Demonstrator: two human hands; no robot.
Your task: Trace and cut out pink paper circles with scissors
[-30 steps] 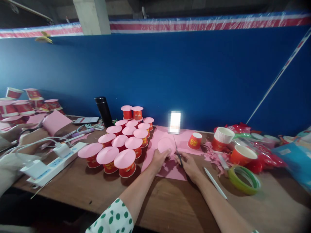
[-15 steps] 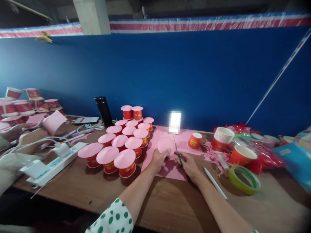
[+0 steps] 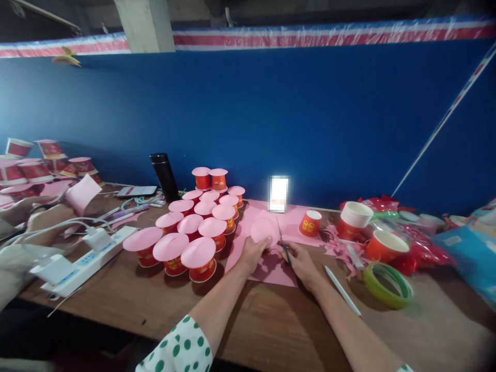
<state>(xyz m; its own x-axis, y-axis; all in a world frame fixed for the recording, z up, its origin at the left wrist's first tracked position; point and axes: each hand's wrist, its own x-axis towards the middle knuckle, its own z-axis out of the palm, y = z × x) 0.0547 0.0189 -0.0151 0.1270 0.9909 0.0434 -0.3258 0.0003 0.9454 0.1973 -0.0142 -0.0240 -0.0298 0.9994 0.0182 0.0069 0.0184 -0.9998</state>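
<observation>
A round piece of pink paper (image 3: 263,230) is pinched between the thumb and fingers of my left hand (image 3: 253,254). My right hand (image 3: 301,262) is closed on a pair of scissors (image 3: 284,247), whose blades point up and away beside the paper's right edge. Both hands are over a larger pink sheet (image 3: 279,275) on the table. Just beyond my right hand stands a red paper cup (image 3: 310,223), upside down. To the left, several red cups topped with pink paper discs (image 3: 198,252) stand in rows.
Pink scraps (image 3: 344,248), a cup stack (image 3: 354,219), a tape roll (image 3: 388,285) and a white pen (image 3: 343,290) lie at right. A lit phone (image 3: 279,195) leans on the wall. At left are a black flask (image 3: 165,177), a power strip (image 3: 89,261) and another person's hands (image 3: 48,219).
Both hands, the paper and the scissors look almost unchanged. The whole view has shifted very slightly.
</observation>
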